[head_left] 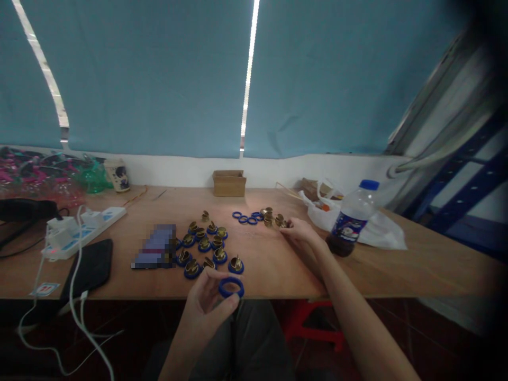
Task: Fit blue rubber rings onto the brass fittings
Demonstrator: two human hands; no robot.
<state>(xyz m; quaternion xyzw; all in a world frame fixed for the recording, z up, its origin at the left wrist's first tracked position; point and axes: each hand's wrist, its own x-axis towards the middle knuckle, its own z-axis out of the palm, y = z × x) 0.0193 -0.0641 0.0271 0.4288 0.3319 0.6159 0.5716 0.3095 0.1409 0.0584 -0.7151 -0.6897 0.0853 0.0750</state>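
Note:
My left hand [208, 301] pinches a blue ring [241, 290] between thumb and fingers, just above the table's front edge. Farther out on the right, my right hand [300, 233] is closed at the fingertips on a small gold metal piece [283, 225]; the fingers partly cover it. Beside it lie several more gold pieces [268, 218], and left of these are several loose blue rings [248, 220]. Beyond my left hand stands a group of gold pieces seated in blue rings [205, 244], their gold lids or flaps tilted up. One gold piece [205, 216] sits at the back of that group.
A blurred flat object [155, 246] lies left of the group. Farther left are a power strip [89, 231] with white cables and a black pad [92, 264]. A small cardboard box [229, 185] stands at the back. A cola bottle [351, 219] and white plastic bag [383, 231] are right.

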